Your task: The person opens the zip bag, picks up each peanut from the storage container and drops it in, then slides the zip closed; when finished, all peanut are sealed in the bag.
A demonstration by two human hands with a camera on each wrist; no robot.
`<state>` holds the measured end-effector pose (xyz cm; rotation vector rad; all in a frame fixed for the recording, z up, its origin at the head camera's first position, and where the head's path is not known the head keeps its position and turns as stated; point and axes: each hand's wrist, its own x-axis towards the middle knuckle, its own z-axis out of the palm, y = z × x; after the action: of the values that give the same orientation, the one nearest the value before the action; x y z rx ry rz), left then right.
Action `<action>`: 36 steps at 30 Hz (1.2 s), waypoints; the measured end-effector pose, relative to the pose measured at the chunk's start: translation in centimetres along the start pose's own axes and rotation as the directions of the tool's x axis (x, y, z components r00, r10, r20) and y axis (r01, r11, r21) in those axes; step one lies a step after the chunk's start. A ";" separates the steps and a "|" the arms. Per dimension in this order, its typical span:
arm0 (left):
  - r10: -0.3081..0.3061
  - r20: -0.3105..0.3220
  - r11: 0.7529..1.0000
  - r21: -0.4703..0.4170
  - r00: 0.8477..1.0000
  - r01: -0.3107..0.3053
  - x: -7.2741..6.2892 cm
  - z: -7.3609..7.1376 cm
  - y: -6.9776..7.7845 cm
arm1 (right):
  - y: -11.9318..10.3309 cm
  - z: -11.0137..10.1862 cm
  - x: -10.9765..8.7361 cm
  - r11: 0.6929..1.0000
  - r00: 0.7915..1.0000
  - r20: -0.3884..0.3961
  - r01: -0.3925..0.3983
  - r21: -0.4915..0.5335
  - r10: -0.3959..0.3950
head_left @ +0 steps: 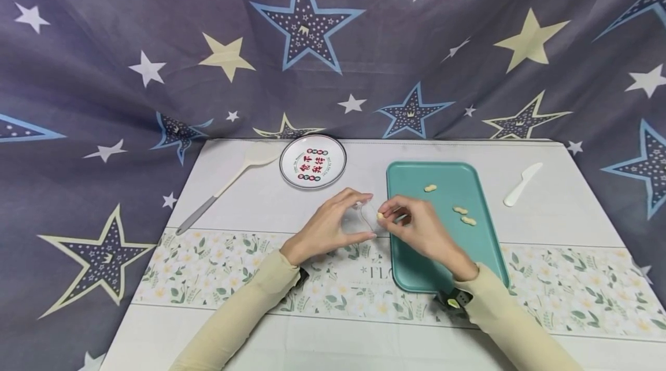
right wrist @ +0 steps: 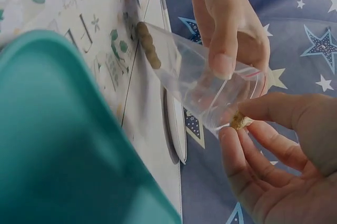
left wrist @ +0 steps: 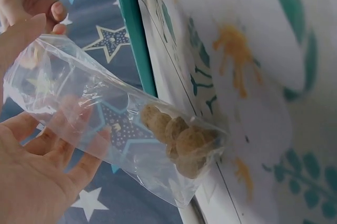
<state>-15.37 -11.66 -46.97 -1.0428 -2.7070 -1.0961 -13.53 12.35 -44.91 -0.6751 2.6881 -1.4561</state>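
Observation:
My left hand (head_left: 330, 223) grips a clear plastic zip bag (left wrist: 118, 97) near its top, thumb and fingers spread around the open mouth. Several peanuts in their shells (left wrist: 184, 142) lie at the bag's bottom, which hangs down close to the table. Between thumb and fingertips, my right hand (head_left: 422, 231) pinches a single peanut (right wrist: 239, 120) right at the bag's mouth. Beneath the right forearm is a teal tray (head_left: 452, 171), where three more peanuts (head_left: 460, 210) lie on the right half.
A round white plate (head_left: 289, 169) with red lettering stands at the back, left of the tray. Beside it lies a white spatula (head_left: 229, 183) with a grey handle. To the tray's right is a white plastic knife (head_left: 522, 184). A star-patterned cloth (head_left: 333, 93) hangs behind the table.

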 end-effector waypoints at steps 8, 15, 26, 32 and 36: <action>0.000 0.011 1.000 -0.009 1.000 0.000 0.0 0.3 0.2 | -0.4 0.4 0.1 1.000 1.000 0.006 0.013 0.018 -0.014; 0.005 0.011 1.000 -0.007 1.000 -0.005 0.1 0.4 0.4 | -0.7 0.6 0.2 1.000 1.000 0.022 0.008 0.001 -0.008; 0.008 0.004 1.000 -0.020 1.000 -0.008 0.1 0.4 0.4 | -0.2 0.6 0.0 1.000 1.000 0.018 0.008 0.010 -0.008; 0.010 0.002 1.000 -0.024 1.000 -0.010 0.1 0.5 0.4 | 0.0 0.6 -0.1 1.000 1.000 0.021 0.004 0.009 -0.004; 0.007 0.007 1.000 -0.023 1.000 -0.006 0.1 0.5 0.3 | 0.0 0.5 -0.2 1.000 1.000 0.012 0.019 0.013 -0.019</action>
<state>-15.13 -11.11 -47.13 -1.0600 -2.7008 -1.1270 -13.26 12.03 -45.28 -0.7088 2.6683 -1.4669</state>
